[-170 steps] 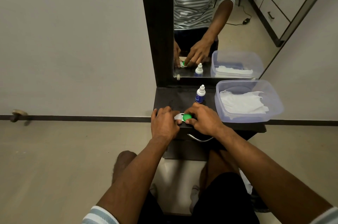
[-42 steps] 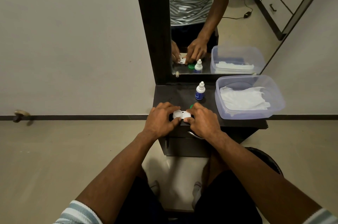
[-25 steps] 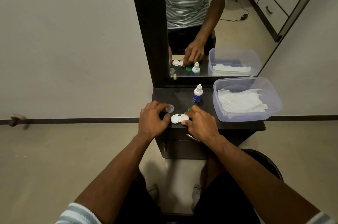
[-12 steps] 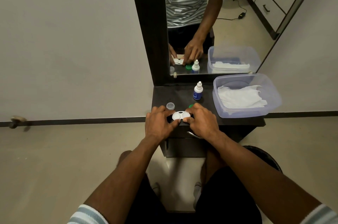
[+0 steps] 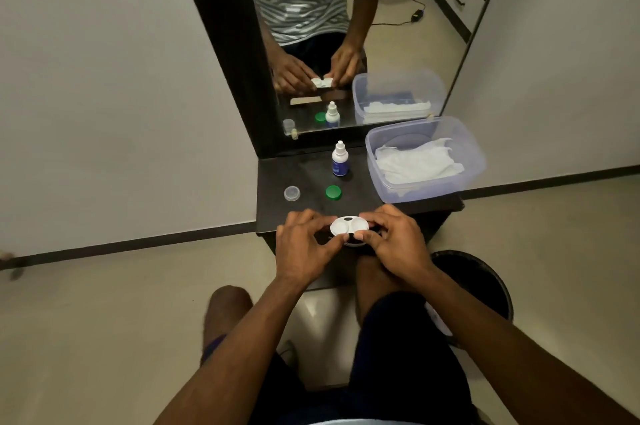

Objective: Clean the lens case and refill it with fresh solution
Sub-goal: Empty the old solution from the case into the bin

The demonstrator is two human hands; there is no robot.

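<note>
The case (image 5: 349, 225) was pinched at its ends by the left hand (image 5: 304, 248) and right hand (image 5: 394, 244). Both caps, clear (image 5: 292, 193) and green (image 5: 333, 192), lay just beyond the grip.

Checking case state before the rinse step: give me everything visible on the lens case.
The lens case is a white, plastic-looking twin-well piece, both round wells uncapped and facing up, with dark gaps where the wells join. It is held level over the dark table's front edge, the left hand and right hand pinching its ends. Whether the wells hold liquid cannot be told.
</note>
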